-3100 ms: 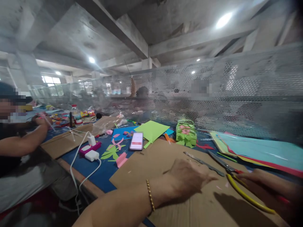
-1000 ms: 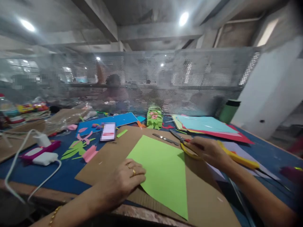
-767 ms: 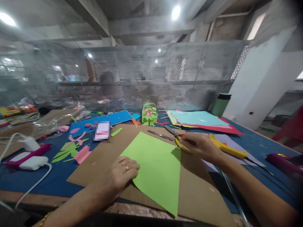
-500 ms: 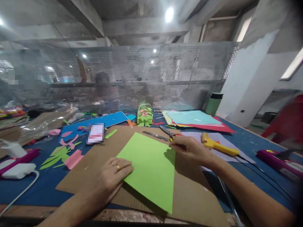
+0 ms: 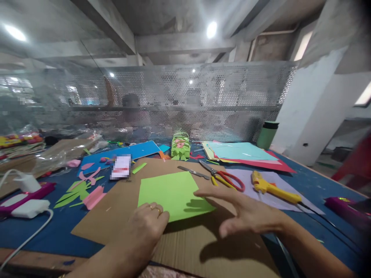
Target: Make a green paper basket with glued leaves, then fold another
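Observation:
A light green sheet of paper (image 5: pixel 171 191) lies at a slant over the brown cardboard (image 5: pixel 185 245). My left hand (image 5: pixel 150 224), with rings on its fingers, grips the sheet's near left edge; its thumb is hidden. Over the sheet's right corner hovers my right hand (image 5: pixel 240 212), open, thumb and fingers apart and nothing in it. Its shadow falls on the paper and the cardboard. Scissors with red handles (image 5: pixel 234 180) and pliers-like yellow handles (image 5: pixel 222 181) lie just beyond the right hand. A flat metal blade (image 5: pixel 193 172) rests behind the sheet.
A yellow glue gun (image 5: pixel 275 190) lies on lilac paper (image 5: pixel 311 207) at right. Behind it are coloured sheets (image 5: pixel 242 150) and a green bottle (image 5: pixel 267 136). A small green paper bag (image 5: pixel 180 146) stands at the back. Green and pink scraps (image 5: pixel 75 193) lie left, near a power strip (image 5: pixel 48 190).
The green sheet has been turned, its long corner no longer pointing towards me. My right hand has come away from the scissors and opened over the paper. My left hand still holds the sheet.

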`<move>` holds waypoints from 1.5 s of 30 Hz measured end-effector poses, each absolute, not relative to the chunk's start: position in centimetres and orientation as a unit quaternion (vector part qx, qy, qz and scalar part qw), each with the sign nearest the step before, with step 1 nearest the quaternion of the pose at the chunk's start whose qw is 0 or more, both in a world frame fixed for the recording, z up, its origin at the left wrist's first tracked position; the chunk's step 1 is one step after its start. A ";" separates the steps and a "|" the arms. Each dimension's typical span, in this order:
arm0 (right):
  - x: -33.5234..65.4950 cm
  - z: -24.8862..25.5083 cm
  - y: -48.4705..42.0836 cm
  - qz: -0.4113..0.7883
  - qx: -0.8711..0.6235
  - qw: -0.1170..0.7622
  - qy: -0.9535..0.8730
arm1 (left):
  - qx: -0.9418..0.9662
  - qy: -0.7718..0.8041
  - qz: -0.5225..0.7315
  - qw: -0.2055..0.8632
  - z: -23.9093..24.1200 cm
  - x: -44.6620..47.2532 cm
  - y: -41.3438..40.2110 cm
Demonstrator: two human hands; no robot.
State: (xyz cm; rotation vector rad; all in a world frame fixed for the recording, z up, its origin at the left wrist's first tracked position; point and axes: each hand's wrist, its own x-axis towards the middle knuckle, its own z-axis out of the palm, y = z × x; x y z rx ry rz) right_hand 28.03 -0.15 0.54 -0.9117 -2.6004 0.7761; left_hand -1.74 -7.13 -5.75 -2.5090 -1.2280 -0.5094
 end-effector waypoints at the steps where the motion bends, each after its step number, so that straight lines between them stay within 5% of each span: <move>1: 27.8 0.1 -0.2 0.253 -0.314 0.124 -0.907 | -0.870 -0.454 -0.164 0.106 -5.3 -1.8 -7.0; 7: 25.7 -2.0 -0.1 0.188 -0.286 0.169 -0.924 | -0.821 -0.522 -0.172 -0.151 -3.1 -4.7 -7.2; 17: 25.6 -1.5 0.1 0.334 -0.318 0.202 -0.864 | -0.703 -0.555 -0.274 -0.351 -3.2 -7.8 -7.3; 21: 25.6 -2.6 0.7 0.325 -0.374 0.227 -0.839 | -0.685 -0.617 -0.263 -0.285 -2.4 -6.3 -6.7; 28: 25.8 -4.7 1.9 0.130 -0.483 0.242 -0.832 | -0.679 -0.691 -0.154 -0.194 0.7 -3.6 -5.7; 36: 25.7 -4.9 1.8 0.127 -0.469 0.251 -0.837 | -0.695 -0.699 -0.094 -0.140 0.9 -3.0 -4.6; 45: 25.6 -5.2 2.1 0.154 -0.457 0.247 -0.840 | -0.699 -0.669 -0.190 -0.163 -2.8 -5.0 -3.4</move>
